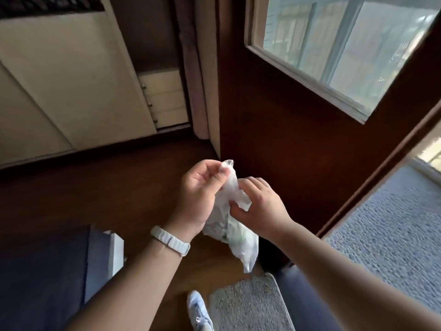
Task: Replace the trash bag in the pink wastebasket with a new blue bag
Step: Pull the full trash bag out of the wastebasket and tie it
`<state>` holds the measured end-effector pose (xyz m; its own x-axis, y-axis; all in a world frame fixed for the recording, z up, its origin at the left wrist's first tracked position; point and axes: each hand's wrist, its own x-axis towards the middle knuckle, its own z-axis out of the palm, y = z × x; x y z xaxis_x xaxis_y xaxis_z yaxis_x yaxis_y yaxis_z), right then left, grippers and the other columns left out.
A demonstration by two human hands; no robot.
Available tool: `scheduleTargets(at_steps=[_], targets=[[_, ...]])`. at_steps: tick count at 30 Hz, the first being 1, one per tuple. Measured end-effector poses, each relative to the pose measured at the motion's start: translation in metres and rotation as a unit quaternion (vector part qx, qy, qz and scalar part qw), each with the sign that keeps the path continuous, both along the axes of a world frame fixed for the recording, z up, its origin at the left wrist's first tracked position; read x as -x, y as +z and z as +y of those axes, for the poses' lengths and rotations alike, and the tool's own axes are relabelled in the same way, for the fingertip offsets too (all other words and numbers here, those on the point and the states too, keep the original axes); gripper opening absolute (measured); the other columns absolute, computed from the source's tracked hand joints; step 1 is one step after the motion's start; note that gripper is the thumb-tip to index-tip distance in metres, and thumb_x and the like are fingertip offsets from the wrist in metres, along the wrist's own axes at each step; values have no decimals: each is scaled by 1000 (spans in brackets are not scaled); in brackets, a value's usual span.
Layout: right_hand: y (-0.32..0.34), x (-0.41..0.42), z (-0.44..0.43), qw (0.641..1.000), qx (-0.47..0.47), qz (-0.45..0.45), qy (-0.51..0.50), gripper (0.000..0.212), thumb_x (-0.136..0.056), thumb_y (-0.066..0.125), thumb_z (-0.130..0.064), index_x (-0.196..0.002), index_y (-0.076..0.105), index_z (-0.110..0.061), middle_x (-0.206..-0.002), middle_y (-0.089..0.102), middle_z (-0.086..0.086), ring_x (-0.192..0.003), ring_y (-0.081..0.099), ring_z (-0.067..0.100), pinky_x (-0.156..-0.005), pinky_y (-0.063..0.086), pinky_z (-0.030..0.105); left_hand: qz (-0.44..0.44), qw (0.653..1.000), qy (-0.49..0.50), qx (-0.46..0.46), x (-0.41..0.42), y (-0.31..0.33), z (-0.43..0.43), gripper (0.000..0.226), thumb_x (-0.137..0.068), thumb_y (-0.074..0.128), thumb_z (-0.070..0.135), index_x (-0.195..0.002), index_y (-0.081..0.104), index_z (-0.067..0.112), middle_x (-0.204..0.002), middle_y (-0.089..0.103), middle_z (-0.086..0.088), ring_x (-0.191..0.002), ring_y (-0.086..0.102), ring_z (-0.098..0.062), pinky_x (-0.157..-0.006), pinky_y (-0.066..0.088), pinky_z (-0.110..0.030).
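A filled, translucent white trash bag (236, 237) hangs in front of me above the wooden floor. Its twisted neck sticks up between my hands. My left hand (198, 199), with a pale band on its wrist, pinches the top of the neck. My right hand (260, 206) grips the neck just below, fingers wrapped round the plastic. The pink wastebasket and a blue bag are not in view.
A dark wooden door (298, 139) with a window stands open right behind the bag. A grey mat (248, 306) lies at my feet, next to my light shoe (198, 311). A blue surface (43, 271) is at the lower left; cream cabinets (71, 80) line the far wall.
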<state>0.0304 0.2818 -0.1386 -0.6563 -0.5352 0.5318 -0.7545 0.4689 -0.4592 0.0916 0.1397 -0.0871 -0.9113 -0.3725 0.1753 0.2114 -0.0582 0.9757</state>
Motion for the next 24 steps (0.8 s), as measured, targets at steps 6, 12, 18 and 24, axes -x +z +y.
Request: scheduleTargets(at_steps=[6,12,18,24], targets=[[19,61,-113,1000,-25,-2,11,39,-78,62,-37,-112,57,-19,-95,62,-5,-86,57,22,-67,52,34,19,999,12,-27,57,12,-115,9,-87,65,25,-80,71,28,-80,68,4,-82,61,-18,-76,49,-32],[29,103,-202,1000,-9,3,16,40,-79,59,-42,-113,58,-21,-97,63,-5,-88,59,23,-68,54,39,28,998,25,-51,97,26,-199,7,-82,66,25,-78,71,26,-81,68,0,-81,61,-18,-74,49,-31],[26,155,-268,999,-14,-3,50,42,-77,58,-42,-113,57,-21,-97,63,-5,-88,59,23,-68,54,40,19,996,62,-63,138,20,-262,6,-80,67,25,-76,72,27,-78,67,2,-78,60,-15,-71,48,-26],[6,229,-334,995,-21,-24,96,40,-77,58,-41,-111,58,-21,-96,61,-7,-86,57,20,-70,53,35,-2,993,105,-60,196,6,-320,5,-79,68,23,-76,72,24,-75,65,2,-75,57,-14,-68,47,-24]])
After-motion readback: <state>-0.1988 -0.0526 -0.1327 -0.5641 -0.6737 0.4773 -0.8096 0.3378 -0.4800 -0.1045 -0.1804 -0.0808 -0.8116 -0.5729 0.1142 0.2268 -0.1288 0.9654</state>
